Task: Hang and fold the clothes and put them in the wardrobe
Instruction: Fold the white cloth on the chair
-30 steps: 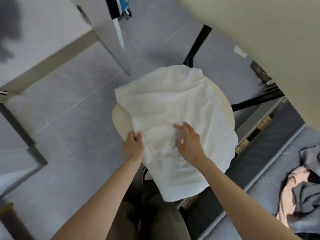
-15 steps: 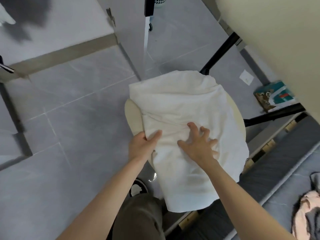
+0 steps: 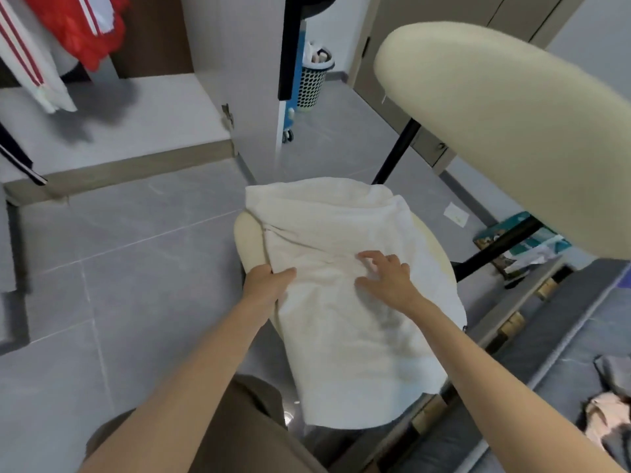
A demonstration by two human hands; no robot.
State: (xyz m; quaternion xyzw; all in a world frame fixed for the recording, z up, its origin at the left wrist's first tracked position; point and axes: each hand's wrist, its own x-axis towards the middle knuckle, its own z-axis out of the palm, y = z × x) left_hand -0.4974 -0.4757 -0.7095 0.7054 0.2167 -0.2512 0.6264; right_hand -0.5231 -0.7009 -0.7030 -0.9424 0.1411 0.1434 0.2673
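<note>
Open wardrobe (image 3: 112,131) stands at the far left, with red and white garments hanging inside. A bed (image 3: 546,353) runs along the near right, and loose clothes (image 3: 607,414) are heaped on it. A cream chair occupies the middle; its padded back (image 3: 495,131) rises at the far right and its round seat (image 3: 249,237) shows at the left rim.

A white garment (image 3: 358,336) lies spread over the seat. It covers most of the seat, and its near end hangs off the near edge.

Left hand (image 3: 269,281) is at the garment's left edge. The thumb lies on top and the fingers curl round the hem, clamped on the cloth. Right hand (image 3: 389,278) rests on the middle of the garment, fingers apart and slightly bent, tips pressing the fabric down.

Step in hand, as judged: folding the left side inward. To do it well, the right hand should hold the centre fixed as an anchor while the left carries the edge across in one flat sweep. The edge should stay taut so the creases near the anchor do not set into the fold.

The long axis runs from far to near, leaning slightly right toward the near end. Which end is the collar cannot be told.
</note>
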